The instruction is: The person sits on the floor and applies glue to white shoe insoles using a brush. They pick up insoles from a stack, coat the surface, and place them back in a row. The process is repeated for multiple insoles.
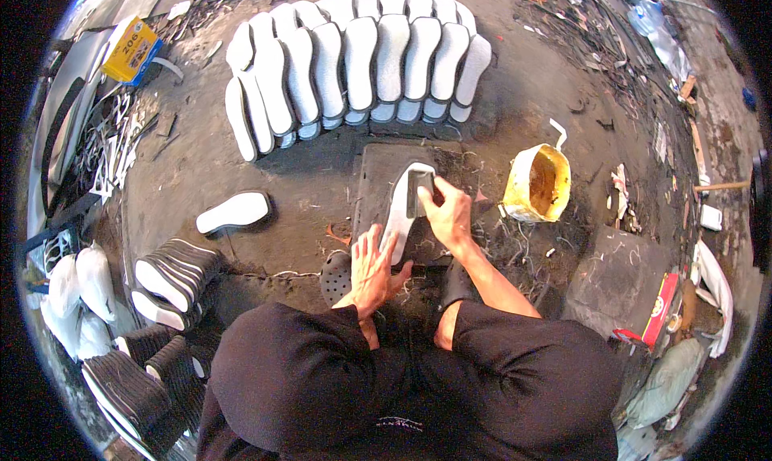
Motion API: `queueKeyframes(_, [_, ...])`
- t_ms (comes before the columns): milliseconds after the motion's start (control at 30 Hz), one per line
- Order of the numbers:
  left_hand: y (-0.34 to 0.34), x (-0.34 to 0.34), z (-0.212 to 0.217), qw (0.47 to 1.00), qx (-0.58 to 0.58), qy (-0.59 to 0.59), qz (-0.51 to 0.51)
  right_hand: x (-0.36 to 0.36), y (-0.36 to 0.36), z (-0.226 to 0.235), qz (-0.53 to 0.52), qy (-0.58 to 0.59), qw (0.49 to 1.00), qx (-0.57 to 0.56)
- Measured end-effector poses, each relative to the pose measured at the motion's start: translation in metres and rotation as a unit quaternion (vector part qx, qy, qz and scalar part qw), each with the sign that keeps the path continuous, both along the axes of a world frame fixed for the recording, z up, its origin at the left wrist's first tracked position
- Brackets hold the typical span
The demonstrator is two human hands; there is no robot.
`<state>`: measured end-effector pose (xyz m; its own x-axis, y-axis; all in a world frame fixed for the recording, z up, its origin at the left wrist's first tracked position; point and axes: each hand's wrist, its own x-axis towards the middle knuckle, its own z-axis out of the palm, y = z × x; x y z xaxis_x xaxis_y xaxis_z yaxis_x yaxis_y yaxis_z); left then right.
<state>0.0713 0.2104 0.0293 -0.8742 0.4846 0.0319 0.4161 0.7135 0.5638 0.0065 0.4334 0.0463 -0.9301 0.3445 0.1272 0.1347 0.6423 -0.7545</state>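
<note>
A single shoe sole with a white face (400, 221) lies lengthwise on a dark square board (374, 176) in front of me. My left hand (371, 270) rests on its near end, fingers stretched forward and thumb apart. Pinched in my right hand (448, 216) is a small dark rectangular piece (416, 194), lying against the far part of the sole; its exact kind is unclear. Another white-faced sole (233, 213) lies alone on the ground to the left. Beyond the board, many more soles (360, 63) stand leaning in overlapping curved rows.
Right of the board stands a yellow container (517, 189), brown-stained inside, with a white handle sticking up. Stacked soles (178, 274) and dark ridged ones (125, 393) sit at my left. A yellow-blue box (129, 51) and scrap strips lie far left. A dark board (615, 272) lies right.
</note>
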Motion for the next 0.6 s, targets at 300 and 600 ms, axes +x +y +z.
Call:
queueKeyframes(300, [-0.023, 0.013, -0.002, 0.998, 0.023, -0.060, 0.006, -0.080, 0.023, -0.008, 0.168, -0.049, 0.969, 0.175])
queueKeyframes(600, [-0.027, 0.012, 0.000, 0.996, 0.018, -0.081, 0.015, -0.082, 0.051, -0.006, 0.340, 0.011, 0.922, 0.186])
